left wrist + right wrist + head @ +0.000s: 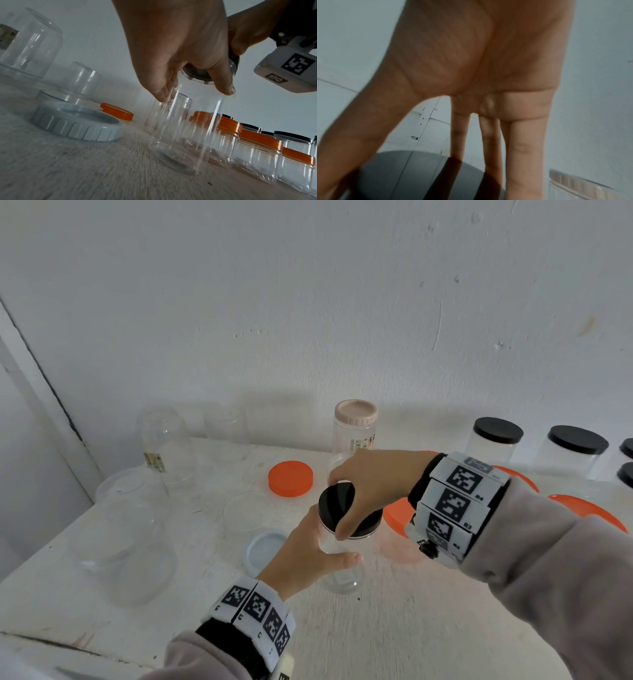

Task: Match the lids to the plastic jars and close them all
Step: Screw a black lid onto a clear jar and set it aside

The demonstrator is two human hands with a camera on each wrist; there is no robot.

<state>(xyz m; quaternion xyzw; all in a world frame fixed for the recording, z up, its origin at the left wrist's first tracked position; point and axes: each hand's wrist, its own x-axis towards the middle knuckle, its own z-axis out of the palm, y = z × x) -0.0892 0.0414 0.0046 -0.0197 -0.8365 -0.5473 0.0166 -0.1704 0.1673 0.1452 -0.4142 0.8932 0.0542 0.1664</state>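
A tall clear plastic jar (339, 573) stands upright on the white table (394, 628) at the centre. My left hand (325, 549) grips its body from the left, thumb across the front. A black lid (337, 499) sits on the jar's mouth, and my right hand (346, 505) grips it from above, thumb in front and fingers behind. The left wrist view shows the left hand (194, 94) round the jar (185, 135), with the black lid (197, 73) seen through the wall. In the right wrist view the right hand (426, 169) spans the black lid (399, 174).
A loose orange lid (291, 478), a light-blue lid (265, 549) lying upside down and a clear lid (246, 510) lie left of the jar. Lidless clear jars (130, 549) stand at left. A pink-lidded jar (356, 426), black-lidded jars (496, 440) and orange-lidded jars (589, 508) stand behind and right.
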